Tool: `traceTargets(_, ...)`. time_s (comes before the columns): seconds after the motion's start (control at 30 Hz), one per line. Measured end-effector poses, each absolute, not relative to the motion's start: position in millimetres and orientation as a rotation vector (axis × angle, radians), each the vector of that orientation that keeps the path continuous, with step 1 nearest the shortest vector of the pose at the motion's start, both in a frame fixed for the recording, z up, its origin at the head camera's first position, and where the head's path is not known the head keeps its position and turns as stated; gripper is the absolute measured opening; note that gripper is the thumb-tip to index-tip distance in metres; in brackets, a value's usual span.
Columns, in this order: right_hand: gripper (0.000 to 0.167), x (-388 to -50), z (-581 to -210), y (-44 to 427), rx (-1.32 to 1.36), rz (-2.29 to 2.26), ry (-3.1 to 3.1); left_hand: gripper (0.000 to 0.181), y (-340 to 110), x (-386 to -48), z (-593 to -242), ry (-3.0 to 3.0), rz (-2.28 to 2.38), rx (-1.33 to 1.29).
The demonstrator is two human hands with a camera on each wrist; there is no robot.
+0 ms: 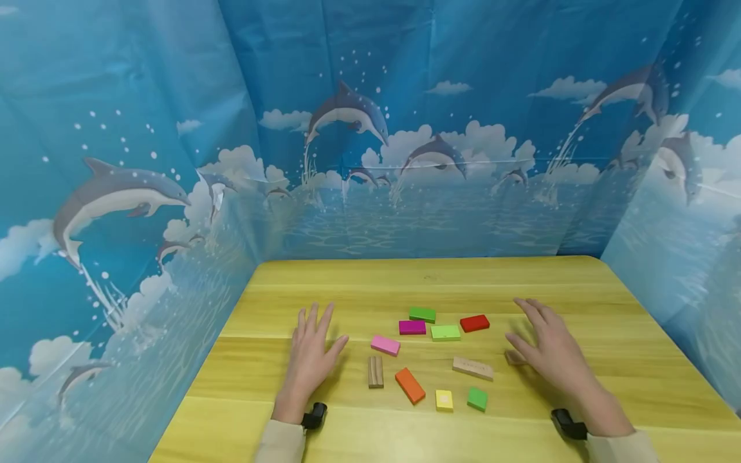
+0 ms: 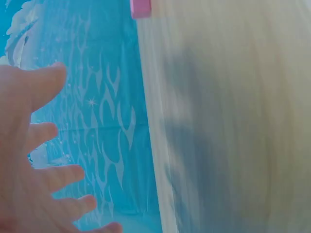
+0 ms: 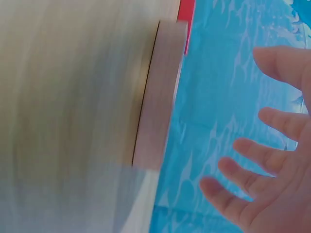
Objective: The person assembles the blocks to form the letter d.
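Observation:
My left hand, fingers spread, is held over the left part of the wooden table, left of a pink block and a brown striped block. With fingers extended, my right hand is over the right part and partly hides a wooden block, which shows whole in the right wrist view. Neither hand holds anything. Between the hands lie a purple block, a red block, an orange block, a yellow block, a plain wooden block and several green ones.
The yellow wood-grain table has rounded back corners. A blue curtain printed with dolphins, clouds and water stands behind it and along both sides. A black band is on the left wrist, another on the right.

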State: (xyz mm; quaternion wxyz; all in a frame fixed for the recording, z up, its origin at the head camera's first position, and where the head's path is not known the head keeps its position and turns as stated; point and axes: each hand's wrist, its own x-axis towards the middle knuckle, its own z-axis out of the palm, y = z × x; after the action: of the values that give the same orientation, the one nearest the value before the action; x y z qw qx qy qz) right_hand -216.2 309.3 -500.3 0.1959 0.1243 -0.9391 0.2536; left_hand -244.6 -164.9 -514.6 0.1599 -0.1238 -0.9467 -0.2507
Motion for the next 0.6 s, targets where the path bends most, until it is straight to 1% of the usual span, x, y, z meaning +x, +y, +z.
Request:
traceTargets(0.4, 0.054, -210, -499, 290, 0.346, 1.031, -2.662, 0.068, -127, -231, -501, -2.622, -0.988, -0.444)
traceTargets(0.6, 0.050, -210, -502, 283, 0.352, 1.073, -2.705, 0.067, -107, -226, -501, -2.613, -1.085, -0.453)
